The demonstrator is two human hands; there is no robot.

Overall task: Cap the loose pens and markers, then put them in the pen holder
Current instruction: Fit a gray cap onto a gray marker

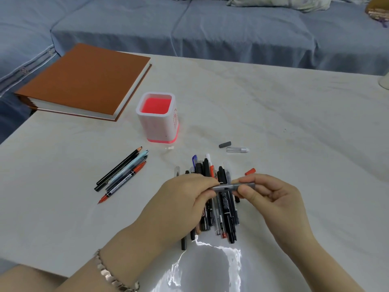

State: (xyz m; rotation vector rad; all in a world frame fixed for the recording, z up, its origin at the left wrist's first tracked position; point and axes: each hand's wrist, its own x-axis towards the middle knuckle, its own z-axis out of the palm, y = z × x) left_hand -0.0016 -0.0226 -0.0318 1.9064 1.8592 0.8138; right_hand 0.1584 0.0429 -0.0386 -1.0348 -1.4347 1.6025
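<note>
We held a slim grey marker (226, 187) level over the near heap of dark pens (223, 213), our left hand (187, 199) pinching its left end and our right hand (271, 192) gripping its right end. The white square pen holder (156, 125) stood farther left on the table (284, 123).

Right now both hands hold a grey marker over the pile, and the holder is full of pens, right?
No. The head view shows the holder empty, its pink inside bare. The rest stands: the left hand and right hand hold the grey marker over the pile.
</note>
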